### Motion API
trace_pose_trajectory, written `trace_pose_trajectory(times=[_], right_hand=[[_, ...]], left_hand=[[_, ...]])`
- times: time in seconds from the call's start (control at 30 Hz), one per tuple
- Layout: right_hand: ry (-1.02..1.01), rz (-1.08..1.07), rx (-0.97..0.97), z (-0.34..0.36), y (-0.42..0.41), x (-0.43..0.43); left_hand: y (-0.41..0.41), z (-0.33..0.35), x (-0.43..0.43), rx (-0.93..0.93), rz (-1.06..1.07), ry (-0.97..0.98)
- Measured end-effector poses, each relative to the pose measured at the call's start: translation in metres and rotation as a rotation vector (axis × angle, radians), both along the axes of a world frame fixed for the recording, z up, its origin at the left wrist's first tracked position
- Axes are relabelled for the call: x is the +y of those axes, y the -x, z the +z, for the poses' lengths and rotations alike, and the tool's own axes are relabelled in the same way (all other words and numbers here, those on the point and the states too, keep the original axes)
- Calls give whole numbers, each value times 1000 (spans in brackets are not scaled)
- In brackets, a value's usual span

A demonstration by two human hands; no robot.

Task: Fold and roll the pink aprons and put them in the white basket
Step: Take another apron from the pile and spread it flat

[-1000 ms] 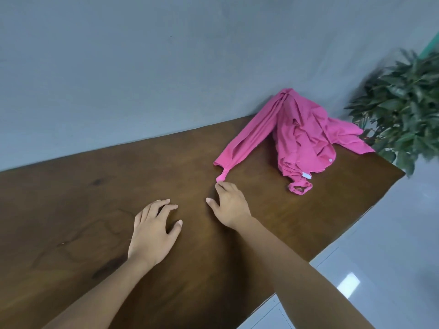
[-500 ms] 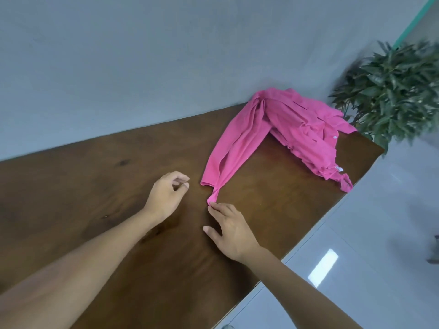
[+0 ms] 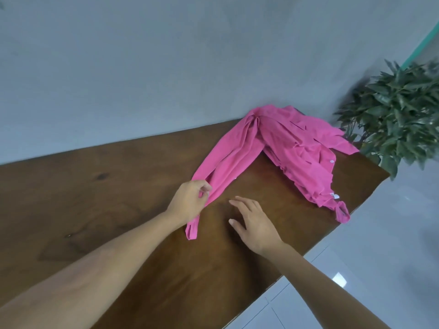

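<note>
A crumpled pink apron lies on the brown wooden table, bunched at the far right end against the wall. One long stretch of it runs toward me and ends in a strap near the table's middle. My left hand pinches the near end of that stretch between thumb and fingers. My right hand hovers just to the right of it with fingers spread, holding nothing. No white basket is in view.
A grey wall rises behind the table. A green leafy plant stands off the table's far right corner. White tiled floor runs along the table's right edge.
My left hand has moved right and taken hold of the apron's near end, pulling it toward me. My right hand has let go of the strap tip and shifted right, fingers spread.
</note>
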State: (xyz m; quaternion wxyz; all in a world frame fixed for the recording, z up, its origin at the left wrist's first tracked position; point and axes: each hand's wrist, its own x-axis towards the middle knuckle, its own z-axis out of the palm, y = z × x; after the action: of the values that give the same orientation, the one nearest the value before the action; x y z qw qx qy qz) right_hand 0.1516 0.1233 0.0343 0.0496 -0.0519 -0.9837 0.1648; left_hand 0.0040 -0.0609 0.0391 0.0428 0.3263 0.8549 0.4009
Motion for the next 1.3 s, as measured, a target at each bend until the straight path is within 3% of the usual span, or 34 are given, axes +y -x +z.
trace_pose_trajectory(times=[0.27,0.4,0.67,1.03,1.3], right_hand=[[-145,-126,-7,5,49,135],[-153,-109,-11,2,74,169],[-123,55,36,9,131,141],[-95,-103,337,60,189,90],[144,-126,450,153,200,72]], left_hand=[[16,-23,74,154,116,368],[23,-19,80,203,152,448],[40,45,39,-72,303,162],[59,147,-4,20,220,21],[94,204,-35,218,266,-34]])
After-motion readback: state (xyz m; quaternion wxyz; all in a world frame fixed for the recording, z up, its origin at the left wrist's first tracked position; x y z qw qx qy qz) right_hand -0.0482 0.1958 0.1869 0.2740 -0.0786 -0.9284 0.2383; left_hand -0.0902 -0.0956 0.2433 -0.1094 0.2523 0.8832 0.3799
